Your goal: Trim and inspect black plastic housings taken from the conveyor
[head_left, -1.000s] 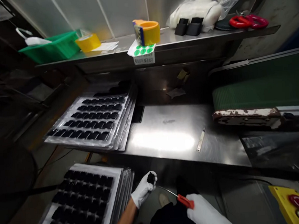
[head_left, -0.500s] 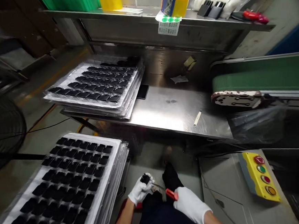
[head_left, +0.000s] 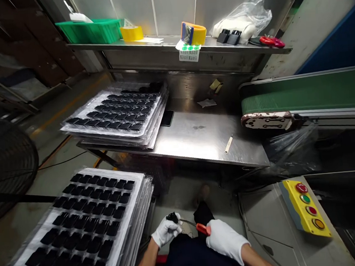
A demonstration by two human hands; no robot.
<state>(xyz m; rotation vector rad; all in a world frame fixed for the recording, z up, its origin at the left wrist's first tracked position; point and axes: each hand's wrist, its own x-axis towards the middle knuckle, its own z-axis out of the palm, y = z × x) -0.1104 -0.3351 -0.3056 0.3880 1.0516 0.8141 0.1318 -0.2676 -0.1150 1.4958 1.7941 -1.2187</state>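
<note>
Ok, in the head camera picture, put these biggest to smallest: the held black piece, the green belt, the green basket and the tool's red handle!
1. Green belt
2. Green basket
3. Red handle and black piece: too alike to rank

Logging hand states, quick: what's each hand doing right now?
Left hand: closed, holding a small black part.
Right hand: closed around a red-handled tool.

From my end I've got a small black part (head_left: 172,218) at the fingertip edge of the left hand (head_left: 167,231) and a red-handled tool (head_left: 202,229) in the right hand (head_left: 225,238), thin shaft (head_left: 187,222) slanting toward the part, can't tell if they touch.
</note>
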